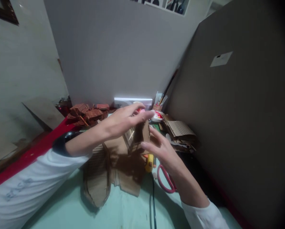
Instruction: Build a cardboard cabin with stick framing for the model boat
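Between my hands a small folded cardboard structure (pixel 146 132) stands upright on flat cardboard, its inside in shadow. A thin pale stick (pixel 131 135) shows at its left side. My left hand (pixel 123 121) reaches over its top, thumb and fingers stretched out and apart. At its right side my right hand (pixel 162 148) has the thumb in front and the fingers behind the wall, gripping it. Below lies a flat cardboard sheet (pixel 125 168). A boat-shaped cardboard piece (pixel 96 181) lies to the left, under my left forearm.
A yellow-handled tool (pixel 149 163) with a dark cord (pixel 153 200) and red-handled scissors (pixel 166 179) lie near my right hand. Reddish-brown cardboard pieces (pixel 92 114) are piled back left, corrugated cardboard (pixel 181 128) back right. A cup of sticks (pixel 158 106) stands by the grey panels (pixel 123 51).
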The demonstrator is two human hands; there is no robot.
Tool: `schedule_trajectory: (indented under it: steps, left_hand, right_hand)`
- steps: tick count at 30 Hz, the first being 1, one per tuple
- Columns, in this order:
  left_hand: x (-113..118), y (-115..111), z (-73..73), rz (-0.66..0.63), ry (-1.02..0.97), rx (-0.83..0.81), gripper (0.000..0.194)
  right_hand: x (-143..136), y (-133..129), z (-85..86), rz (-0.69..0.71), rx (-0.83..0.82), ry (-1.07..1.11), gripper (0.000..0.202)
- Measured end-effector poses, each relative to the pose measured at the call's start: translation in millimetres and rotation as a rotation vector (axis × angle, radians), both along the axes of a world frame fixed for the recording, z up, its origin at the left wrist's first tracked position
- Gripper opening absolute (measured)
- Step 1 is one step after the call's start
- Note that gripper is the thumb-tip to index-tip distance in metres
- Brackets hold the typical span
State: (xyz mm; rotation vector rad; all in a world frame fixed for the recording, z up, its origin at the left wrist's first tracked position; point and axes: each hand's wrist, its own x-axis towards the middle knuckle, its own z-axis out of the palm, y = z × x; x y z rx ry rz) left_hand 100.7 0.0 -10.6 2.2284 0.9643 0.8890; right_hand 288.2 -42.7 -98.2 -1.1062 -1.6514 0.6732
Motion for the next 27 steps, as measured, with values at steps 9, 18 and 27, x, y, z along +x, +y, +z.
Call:
schedule_trajectory:
  steps: [9, 18, 27]
  left_hand:
    - [-19, -16, -14.7, 0.034, -0.295, -0.176, 0.047]
    - [-18, -28, -24.6, 0.124, -0.653, -0.289, 0.042]
    - [-3, -51, -38.0, 0.097, -1.015, -0.493, 0.051]
  right_hand:
    - [-9, -4, 4.1, 0.318, -0.296, 0.464, 0.061]
    - [-10, -8, 11.9, 0.405, -0.303, 0.676, 0.050]
    - [-21, -19, 16.6, 0.380, -0.247, 0.842, 0.056]
